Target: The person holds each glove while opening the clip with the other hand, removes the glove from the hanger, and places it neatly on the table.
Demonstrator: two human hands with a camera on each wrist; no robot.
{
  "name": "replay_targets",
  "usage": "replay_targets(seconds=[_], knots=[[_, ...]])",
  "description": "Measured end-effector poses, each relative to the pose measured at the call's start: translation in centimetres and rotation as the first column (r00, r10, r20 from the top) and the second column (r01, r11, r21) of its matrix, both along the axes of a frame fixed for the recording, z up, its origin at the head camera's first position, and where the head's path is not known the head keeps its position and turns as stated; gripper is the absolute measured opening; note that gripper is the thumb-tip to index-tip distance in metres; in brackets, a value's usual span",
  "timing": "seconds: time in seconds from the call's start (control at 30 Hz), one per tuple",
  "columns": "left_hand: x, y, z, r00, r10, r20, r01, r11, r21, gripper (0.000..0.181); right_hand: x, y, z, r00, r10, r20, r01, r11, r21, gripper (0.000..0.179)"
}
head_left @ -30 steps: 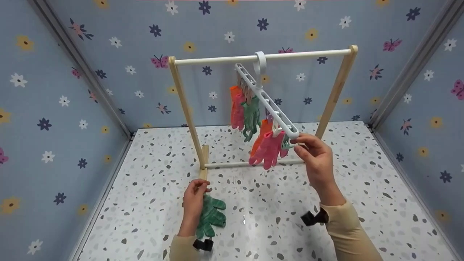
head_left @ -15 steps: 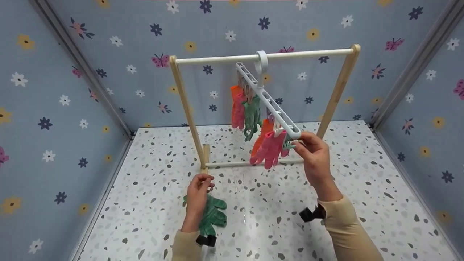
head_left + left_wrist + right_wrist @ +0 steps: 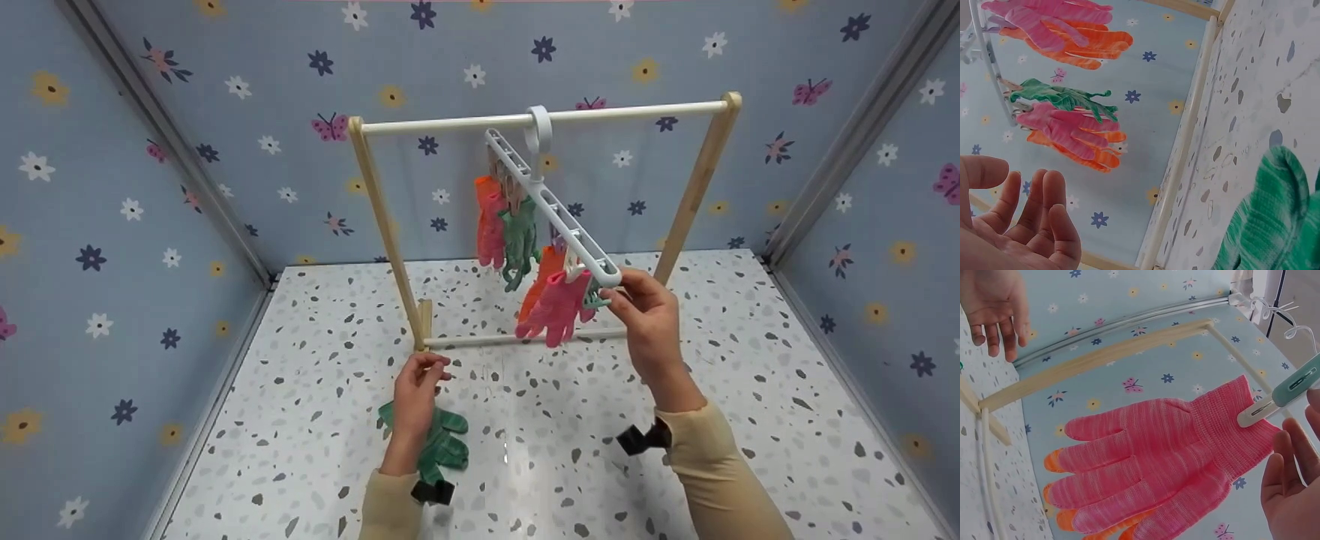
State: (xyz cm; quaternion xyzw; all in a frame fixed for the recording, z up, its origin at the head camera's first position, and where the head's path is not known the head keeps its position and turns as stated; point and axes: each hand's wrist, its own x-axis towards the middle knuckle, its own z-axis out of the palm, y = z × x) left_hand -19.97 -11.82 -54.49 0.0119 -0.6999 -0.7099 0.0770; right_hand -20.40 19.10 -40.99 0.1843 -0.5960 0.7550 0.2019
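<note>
My left hand [image 3: 417,394] is held over a green knit glove [image 3: 448,442] on the speckled tabletop, partly hiding it. Its fingers are loosely bent with nothing between them, as the left wrist view shows. My right hand [image 3: 654,330] is at the near end of a white clip hanger [image 3: 570,225], pinching a green clothespin [image 3: 598,298] between thumb and fingers. Just beside that pin, a pink glove [image 3: 556,307] hangs from a white clothespin [image 3: 1255,413], an orange glove [image 3: 545,271] behind it. Farther back on the hanger hang a green glove [image 3: 520,238], a pink glove [image 3: 491,232] and an orange glove [image 3: 481,187].
The hanger's hook [image 3: 538,131] loops over the white rail [image 3: 637,112] of a wooden stand [image 3: 390,240]. A lower bar [image 3: 480,340] crosses near the tabletop [image 3: 315,465]. Flowered panels [image 3: 300,90] enclose the back and sides.
My left hand has moved slightly forward and right, uncovering more of the loose green glove. My right hand has shifted a little left at the hanger's end; the hanging gloves stay about where they were.
</note>
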Motion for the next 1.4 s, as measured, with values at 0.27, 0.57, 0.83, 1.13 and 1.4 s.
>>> replay_targets(seconds=[0.27,0.57,0.83,1.13,1.4], knots=[[-0.2,0.9,0.1,0.999,-0.028,-0.022,0.029,1.000,0.008,0.013,0.0,0.0,0.3,0.999,-0.022,-0.035,0.021,1.000,-0.017,0.023],[-0.6,2.3,1.0,0.998,-0.048,-0.034,0.049,0.999,0.010,0.013,-0.2,-0.1,0.8,0.997,-0.022,-0.071,0.019,0.999,-0.045,0.026],[-0.9,3.1,1.9,0.996,-0.066,-0.053,0.067,0.998,0.011,0.014,-0.5,0.2,1.0,0.997,-0.014,-0.072,0.012,0.999,-0.031,0.024],[0.4,3.9,5.3,0.991,-0.121,-0.061,0.121,0.993,0.005,0.014,-0.8,0.2,1.1,0.999,-0.008,-0.046,0.009,0.999,0.037,0.027],[0.3,4.6,5.8,0.990,-0.135,-0.041,0.136,0.990,0.023,0.013,-1.0,0.0,1.3,0.999,0.014,-0.046,-0.011,0.997,0.072,0.029]])
